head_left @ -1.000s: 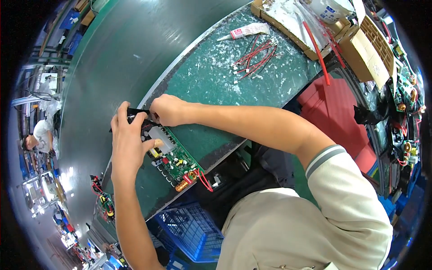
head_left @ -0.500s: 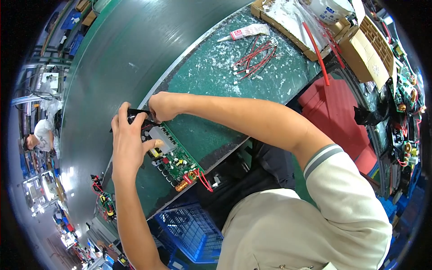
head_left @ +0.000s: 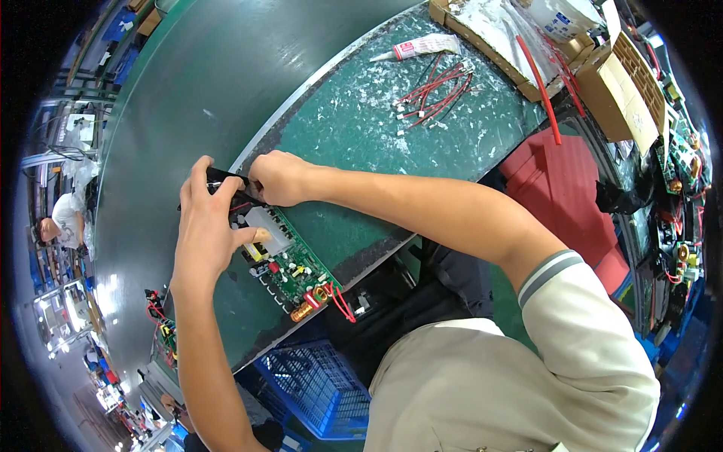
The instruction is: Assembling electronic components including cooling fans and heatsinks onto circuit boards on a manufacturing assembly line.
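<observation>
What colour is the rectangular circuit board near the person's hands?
The rectangular circuit board is green, showing best in the head view.

"What moved?"
"The right forearm (head_left: 407, 201) swung forward, then back."
"And the head view?"
"Shifted slightly: the nozzled squeeze tube (head_left: 429, 47) and red wire leads (head_left: 443, 93) now appear farther right."

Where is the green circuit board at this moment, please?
In the head view, the green circuit board lies left of centre on the bench, beside the left hand and above the blue basket in the picture.
</observation>
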Motion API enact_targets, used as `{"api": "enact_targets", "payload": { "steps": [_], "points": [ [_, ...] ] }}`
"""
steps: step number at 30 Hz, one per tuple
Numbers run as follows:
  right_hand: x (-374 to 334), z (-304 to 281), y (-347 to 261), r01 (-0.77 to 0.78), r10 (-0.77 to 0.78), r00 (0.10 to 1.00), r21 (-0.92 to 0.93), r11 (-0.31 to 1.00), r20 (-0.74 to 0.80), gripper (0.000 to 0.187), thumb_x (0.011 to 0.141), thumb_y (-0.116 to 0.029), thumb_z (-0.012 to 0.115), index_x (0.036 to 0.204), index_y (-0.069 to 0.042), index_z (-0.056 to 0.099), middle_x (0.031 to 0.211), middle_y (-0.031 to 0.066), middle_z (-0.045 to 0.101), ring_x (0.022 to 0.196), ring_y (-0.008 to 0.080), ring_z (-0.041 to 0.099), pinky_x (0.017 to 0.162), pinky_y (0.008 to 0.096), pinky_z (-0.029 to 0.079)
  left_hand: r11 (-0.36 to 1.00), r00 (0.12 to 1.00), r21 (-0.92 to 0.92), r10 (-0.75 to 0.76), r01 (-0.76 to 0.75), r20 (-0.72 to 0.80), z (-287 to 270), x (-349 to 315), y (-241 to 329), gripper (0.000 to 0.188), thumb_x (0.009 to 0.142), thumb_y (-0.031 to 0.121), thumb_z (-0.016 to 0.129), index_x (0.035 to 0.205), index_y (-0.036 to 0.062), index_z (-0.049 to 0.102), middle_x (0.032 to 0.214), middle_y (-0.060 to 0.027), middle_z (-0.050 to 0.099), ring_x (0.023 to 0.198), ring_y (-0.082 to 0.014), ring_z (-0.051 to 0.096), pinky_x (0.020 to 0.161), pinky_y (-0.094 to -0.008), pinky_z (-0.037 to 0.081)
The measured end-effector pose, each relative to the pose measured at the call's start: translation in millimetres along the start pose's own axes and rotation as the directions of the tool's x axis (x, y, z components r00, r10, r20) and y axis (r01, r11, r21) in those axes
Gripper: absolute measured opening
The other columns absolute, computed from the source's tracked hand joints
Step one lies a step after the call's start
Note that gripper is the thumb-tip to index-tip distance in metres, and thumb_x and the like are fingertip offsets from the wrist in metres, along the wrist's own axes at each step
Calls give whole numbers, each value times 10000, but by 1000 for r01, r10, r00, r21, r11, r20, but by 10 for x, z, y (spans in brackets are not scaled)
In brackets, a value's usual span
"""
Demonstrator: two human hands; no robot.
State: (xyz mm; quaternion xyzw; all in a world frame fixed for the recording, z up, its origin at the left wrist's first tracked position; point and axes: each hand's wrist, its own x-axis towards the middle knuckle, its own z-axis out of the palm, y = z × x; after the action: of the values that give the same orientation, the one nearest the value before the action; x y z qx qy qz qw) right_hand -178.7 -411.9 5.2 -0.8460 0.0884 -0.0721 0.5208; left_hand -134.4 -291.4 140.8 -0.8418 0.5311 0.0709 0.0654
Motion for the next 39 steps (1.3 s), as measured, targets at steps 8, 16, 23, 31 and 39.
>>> {"api": "enact_targets", "payload": {
  "steps": [8, 16, 23, 31, 39],
  "points": [
    [128, -64, -62, -56, 63, 996, -104, 993, 67, 122, 700, -83, 699, 810, -46, 737, 803, 183, 699, 814, 339, 689, 709, 424, 534, 999, 998, 27, 15, -17, 64, -1, 46, -44, 674, 521, 127, 909, 1137, 85, 637, 1486, -150, 309, 1314, -392, 397, 1052, -469, 443],
    [261, -80, -64, -37, 63, 991, -216, 976, 114, 147, 730, -123, 706, 842, -35, 743, 857, 183, 709, 855, 336, 690, 747, 420, 536, 1000, 999, 6, 5, -5, 49, 15, 61, -58, 688, 501, 138, 916, 1130, 77, 643, 1489, -146, 305, 1316, -382, 398, 1050, -470, 443],
    [248, -138, -134, -33, 70, 985, -230, 973, 156, 181, 754, -157, 694, 871, -25, 734, 871, 204, 702, 879, 371, 684, 749, 434, 541, 1000, 999, -10, 11, -11, 37, 10, 51, -76, 699, 490, 146, 919, 1128, 70, 645, 1476, -159, 314, 1317, -389, 390, 1051, -469, 439],
    [134, -133, -80, -1, 14, 991, -94, 996, 136, 178, 702, -90, 696, 870, -53, 741, 835, 171, 707, 853, 327, 695, 722, 412, 543, 999, 999, -20, 46, -46, 9, 27, -1, -56, 645, 501, 142, 911, 1085, 69, 648, 1475, -188, 314, 1300, -428, 390, 1044, -485, 427],
    [82, 65, 72, -9, 10, 1000, 30, 1000, -29, 155, 775, -156, 651, 794, -23, 728, 829, 243, 682, 842, 404, 676, 757, 465, 543, 992, 995, -101, 74, -82, -74, 128, -4, -167, 595, 490, 131, 912, 1013, 50, 639, 1490, -219, 301, 1339, -435, 353, 1095, -482, 367]
  ]
}}
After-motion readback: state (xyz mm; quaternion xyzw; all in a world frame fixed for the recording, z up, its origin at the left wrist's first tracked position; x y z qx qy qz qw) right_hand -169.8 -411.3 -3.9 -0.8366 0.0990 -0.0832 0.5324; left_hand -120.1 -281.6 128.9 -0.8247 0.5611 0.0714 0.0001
